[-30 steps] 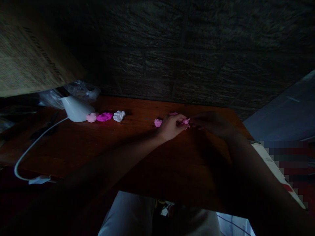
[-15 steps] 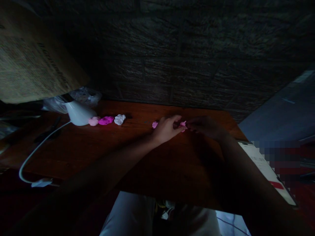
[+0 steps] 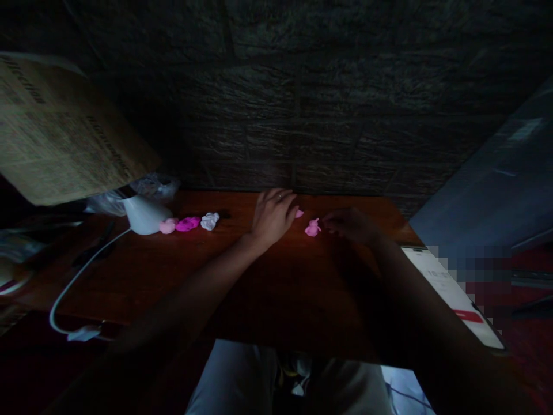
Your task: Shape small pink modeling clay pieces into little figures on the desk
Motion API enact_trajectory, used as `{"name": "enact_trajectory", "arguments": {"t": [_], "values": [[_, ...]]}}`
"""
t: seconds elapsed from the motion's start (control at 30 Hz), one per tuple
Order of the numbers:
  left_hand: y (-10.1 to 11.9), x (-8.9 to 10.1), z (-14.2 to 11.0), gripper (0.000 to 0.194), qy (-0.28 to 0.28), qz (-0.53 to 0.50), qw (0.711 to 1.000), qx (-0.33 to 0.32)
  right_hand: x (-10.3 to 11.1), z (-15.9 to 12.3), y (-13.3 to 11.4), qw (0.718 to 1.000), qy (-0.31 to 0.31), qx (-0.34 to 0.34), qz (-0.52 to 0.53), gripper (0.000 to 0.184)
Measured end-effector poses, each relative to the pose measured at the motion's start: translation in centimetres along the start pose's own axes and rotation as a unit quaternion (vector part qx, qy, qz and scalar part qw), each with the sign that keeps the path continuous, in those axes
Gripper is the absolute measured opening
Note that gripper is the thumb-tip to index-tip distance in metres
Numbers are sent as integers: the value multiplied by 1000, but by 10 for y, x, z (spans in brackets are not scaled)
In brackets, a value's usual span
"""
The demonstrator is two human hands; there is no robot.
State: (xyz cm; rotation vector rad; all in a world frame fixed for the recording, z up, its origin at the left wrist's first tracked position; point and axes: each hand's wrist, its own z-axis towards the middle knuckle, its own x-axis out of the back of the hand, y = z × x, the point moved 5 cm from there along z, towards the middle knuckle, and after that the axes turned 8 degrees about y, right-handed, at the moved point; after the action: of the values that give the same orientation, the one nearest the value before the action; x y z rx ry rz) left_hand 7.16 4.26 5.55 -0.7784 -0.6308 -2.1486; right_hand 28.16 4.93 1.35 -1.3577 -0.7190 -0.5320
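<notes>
A small pink clay figure (image 3: 313, 227) with two thin raised bits on top sits on the brown wooden table (image 3: 276, 288), between my hands. To its left, my left hand (image 3: 273, 216) is palm down with its fingers stretched forward and a ring on one of them. Close by the left thumb and fingers shows a pink clay piece (image 3: 299, 212), partly hidden by the hand. My right hand (image 3: 349, 223) is in shadow just right of the figure, its fingers loosely bent and apart. I make out nothing in it.
At left stands a lamp with a white base (image 3: 144, 215), a paper-like shade (image 3: 69, 132) and a white cord. Beside it lie lumps of clay: light pink (image 3: 168, 225), magenta (image 3: 188, 223) and white (image 3: 209, 221). A tablet (image 3: 444, 291) lies at right. A dark brick wall (image 3: 276, 104) rises behind.
My left hand has let go of the pink figure and moved left, over where another pink lump showed. The figure now sits by itself. My right hand stays beside it. The view has shifted slightly.
</notes>
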Motion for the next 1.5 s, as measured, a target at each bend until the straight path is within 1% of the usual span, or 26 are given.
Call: {"name": "enact_trajectory", "arguments": {"t": [0.03,0.1,0.17,0.23,0.3,0.37,0.47,0.53,0.57,0.6,0.67,0.73,0.8,0.87,0.97,1.07,1.13,1.23,1.4,1.5], "values": [[-2,-2,0,30,-17,10,1000,8,0,0,0,1000,1,2,-5,25],[-10,-12,-3,30,-63,4,998,27,0,0,0,1000,3,7,-16,25],[-17,-26,-8,30,-114,-39,992,39,0,1,-1,1000,4,15,-21,25],[-25,-37,-11,27,-131,-101,985,57,0,1,-2,999,8,26,-21,24],[-29,-43,-13,22,-126,-155,979,50,2,1,-3,999,22,35,-25,22],[-30,-43,-13,16,-109,-182,976,43,8,1,-4,997,65,26,-27,20],[-31,-37,-11,15,-68,-210,974,48,17,-2,-10,991,132,12,-17,19],[-27,-30,-9,15,-33,-251,967,33,20,-6,-19,988,152,34,16,21],[-24,-25,-8,13,-16,-271,962,20,20,-8,-26,984,161,55,56,23],[-21,-21,-7,11,-1,-286,958,6,20,-10,-32,978,165,73,106,25],[-15,-13,-6,8,15,-299,954,-23,17,-14,-43,964,147,102,196,32],[-8,-7,-6,7,5,-297,953,-55,11,-16,-53,957,118,114,240,36],[-4,-1,-9,8,-14,-296,951,-85,7,-19,-58,954,109,115,253,38],[-4,4,-14,10,-23,-294,951,-93,4,-20,-61,954,111,112,256,39],[-10,8,-22,12,-23,-299,950,-81,-2,-20,-62,955,104,103,258,40],[-15,5,-29,10,-34,-303,950,-68,-7,-21,-61,961,87,87,249,38],[-19,1,-30,9,-42,-300,951,-56,-7,-21,-59,963,91,79,240,38],[-26,-3,-28,11,-40,-297,953,-42,-1,-19,-52,964,131,58,222,37],[-32,-10,-23,10,-40,-255,965,-53,10,-12,-31,962,211,18,173,30],[-30,-16,-22,11,-43,-247,967,-52,11,-9,-23,968,222,1,116,23]]}}
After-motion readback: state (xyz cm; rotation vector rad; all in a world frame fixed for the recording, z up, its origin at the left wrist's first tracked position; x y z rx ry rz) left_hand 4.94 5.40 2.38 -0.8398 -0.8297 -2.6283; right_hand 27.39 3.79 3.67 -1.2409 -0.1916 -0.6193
